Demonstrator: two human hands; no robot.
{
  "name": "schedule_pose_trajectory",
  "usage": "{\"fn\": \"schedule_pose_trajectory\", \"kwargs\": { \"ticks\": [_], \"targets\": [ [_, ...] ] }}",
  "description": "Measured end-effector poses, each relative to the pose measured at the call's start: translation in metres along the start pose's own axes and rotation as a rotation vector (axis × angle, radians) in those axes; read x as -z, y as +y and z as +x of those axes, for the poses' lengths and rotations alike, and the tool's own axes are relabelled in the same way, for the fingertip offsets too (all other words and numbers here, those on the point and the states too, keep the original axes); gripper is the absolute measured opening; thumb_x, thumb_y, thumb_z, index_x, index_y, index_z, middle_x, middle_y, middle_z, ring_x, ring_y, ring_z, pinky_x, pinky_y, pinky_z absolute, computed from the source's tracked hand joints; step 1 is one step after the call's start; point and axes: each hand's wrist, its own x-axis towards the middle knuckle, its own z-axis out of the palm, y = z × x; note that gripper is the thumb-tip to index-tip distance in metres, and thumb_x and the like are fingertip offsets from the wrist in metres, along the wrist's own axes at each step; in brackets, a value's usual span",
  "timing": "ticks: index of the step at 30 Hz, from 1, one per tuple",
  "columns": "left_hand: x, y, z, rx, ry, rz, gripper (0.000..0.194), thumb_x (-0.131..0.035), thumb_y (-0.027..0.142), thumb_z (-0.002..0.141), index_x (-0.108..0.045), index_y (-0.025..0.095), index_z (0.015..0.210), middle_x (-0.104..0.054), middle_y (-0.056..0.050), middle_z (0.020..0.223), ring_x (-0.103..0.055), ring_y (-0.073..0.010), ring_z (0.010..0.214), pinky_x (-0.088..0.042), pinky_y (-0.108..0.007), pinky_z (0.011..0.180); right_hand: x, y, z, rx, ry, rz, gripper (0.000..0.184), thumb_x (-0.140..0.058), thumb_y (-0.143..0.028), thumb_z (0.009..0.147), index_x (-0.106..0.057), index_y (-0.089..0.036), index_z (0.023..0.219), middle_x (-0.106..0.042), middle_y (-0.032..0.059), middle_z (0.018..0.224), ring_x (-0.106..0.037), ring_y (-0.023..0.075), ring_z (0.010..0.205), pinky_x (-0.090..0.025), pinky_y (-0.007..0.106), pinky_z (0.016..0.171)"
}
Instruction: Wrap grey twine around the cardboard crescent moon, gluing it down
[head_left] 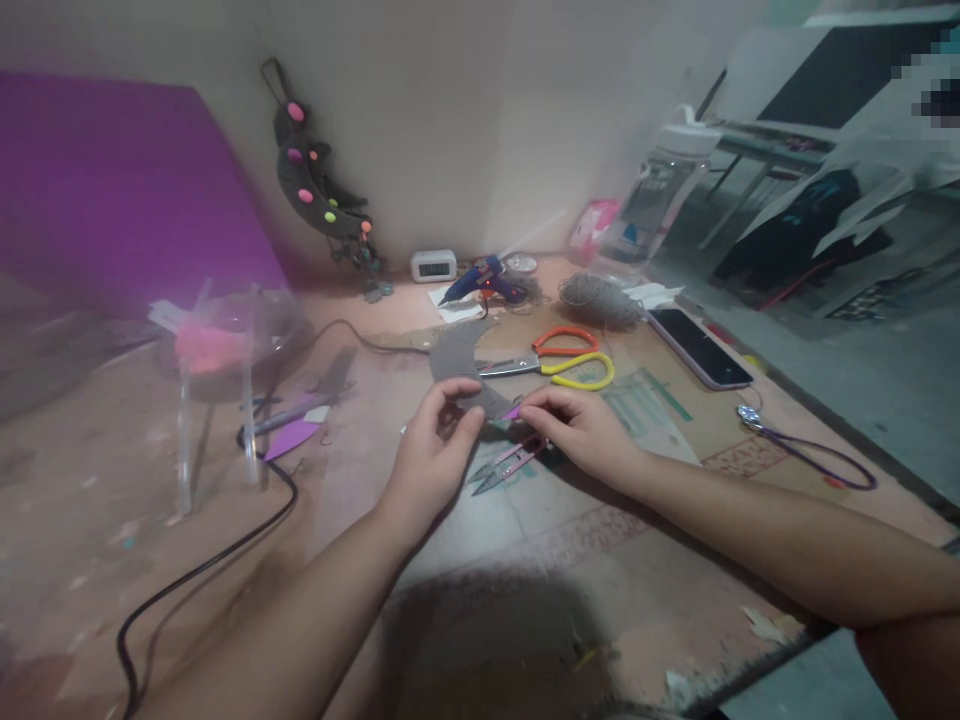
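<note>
A grey crescent-shaped cutout (pixel 450 352) is pinched at its lower edge between the thumb and fingers of my left hand (pixel 435 445). Close to its lower right tip, my right hand (pixel 576 428) pinches a small purple piece (pixel 512 412), mostly covered by the fingertips. Whether that piece touches the crescent, I cannot tell. Pink-handled thread snips (pixel 511 463) lie just below the hands, partly under my right hand. Behind the hands rest scissors (pixel 574 370) with one orange and one yellow handle, their blades running behind the crescent.
A blue glue gun (pixel 480 278) stands at the back beside a small white clock (pixel 433 266). Grey twine (pixel 600 300), a phone (pixel 701 347) and a clear bottle (pixel 660 185) are to the right. A black cable (pixel 202 570) crosses the left side. A decorated crescent (pixel 307 185) hangs on the wall.
</note>
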Motion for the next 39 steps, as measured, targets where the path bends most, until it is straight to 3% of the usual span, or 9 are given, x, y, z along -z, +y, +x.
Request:
{"fn": "schedule_pose_trajectory", "kwargs": {
  "ticks": [5, 11, 18, 21, 25, 33, 39],
  "targets": [
    [-0.002, 0.000, 0.004, 0.054, 0.018, -0.174, 0.022, -0.058, 0.024, 0.088, -0.055, 0.022, 0.110, -0.064, -0.004, 0.105, -0.063, -0.0151, 0.093, -0.049, -0.026, 0.082, -0.001, -0.002, -0.003, 0.106, 0.029, -0.144, 0.016, -0.060, -0.033, 0.088, -0.069, -0.021, 0.080, -0.069, 0.0028, 0.076, -0.064, 0.0157, 0.067, -0.051, 0.028, 0.061],
    [-0.003, -0.001, 0.007, 0.074, 0.008, -0.369, 0.069, -0.061, 0.021, 0.085, -0.026, 0.026, 0.144, -0.068, -0.007, 0.110, -0.067, -0.0161, 0.097, -0.053, -0.032, 0.089, 0.000, -0.003, -0.002, 0.087, 0.006, -0.117, 0.019, -0.058, -0.035, 0.089, -0.065, -0.020, 0.080, -0.067, 0.0023, 0.074, -0.063, 0.0156, 0.066, -0.049, 0.027, 0.061],
    [-0.002, -0.001, 0.008, 0.115, 0.014, -0.368, 0.082, -0.065, 0.024, 0.083, -0.018, 0.025, 0.151, -0.070, -0.007, 0.111, -0.068, -0.0166, 0.095, -0.054, -0.032, 0.087, 0.010, 0.002, 0.001, 0.175, 0.184, -0.251, 0.034, -0.051, -0.038, 0.092, -0.043, -0.022, 0.063, -0.046, -0.0026, 0.059, -0.044, 0.0123, 0.056, -0.035, 0.025, 0.054],
    [-0.002, -0.003, 0.007, 0.121, -0.006, -0.381, 0.088, -0.067, 0.023, 0.083, -0.014, 0.026, 0.153, -0.070, -0.006, 0.108, -0.068, -0.0158, 0.094, -0.053, -0.031, 0.088, 0.010, 0.001, -0.001, 0.200, 0.162, -0.267, 0.041, -0.047, -0.042, 0.095, -0.037, -0.022, 0.060, -0.043, -0.0028, 0.056, -0.041, 0.0120, 0.054, -0.034, 0.026, 0.054],
    [-0.003, -0.004, 0.008, 0.118, 0.005, -0.395, 0.087, -0.068, 0.021, 0.082, -0.018, 0.026, 0.153, -0.070, -0.005, 0.107, -0.067, -0.0148, 0.095, -0.051, -0.029, 0.089, 0.008, 0.001, -0.002, 0.169, 0.145, -0.178, 0.040, -0.047, -0.047, 0.095, -0.043, -0.022, 0.065, -0.047, -0.0020, 0.059, -0.044, 0.0127, 0.057, -0.037, 0.026, 0.056],
    [0.000, -0.006, 0.013, 0.148, 0.065, -0.427, 0.086, -0.075, 0.025, 0.076, -0.029, 0.022, 0.149, -0.070, -0.005, 0.100, -0.067, -0.0170, 0.089, -0.053, -0.029, 0.082, 0.007, 0.008, 0.001, 0.094, 0.098, 0.074, 0.027, -0.053, -0.041, 0.094, -0.047, -0.021, 0.078, -0.050, -0.0033, 0.067, -0.045, 0.0112, 0.059, -0.037, 0.026, 0.057],
    [0.001, -0.005, 0.014, 0.157, 0.050, -0.458, 0.087, -0.076, 0.023, 0.076, -0.028, 0.022, 0.149, -0.071, -0.005, 0.101, -0.067, -0.0151, 0.084, -0.053, -0.027, 0.078, 0.005, 0.004, 0.002, 0.057, 0.093, 0.161, 0.031, -0.064, -0.041, 0.086, -0.048, -0.020, 0.071, -0.052, -0.0039, 0.065, -0.046, 0.0095, 0.054, -0.039, 0.025, 0.052]
  ]
}}
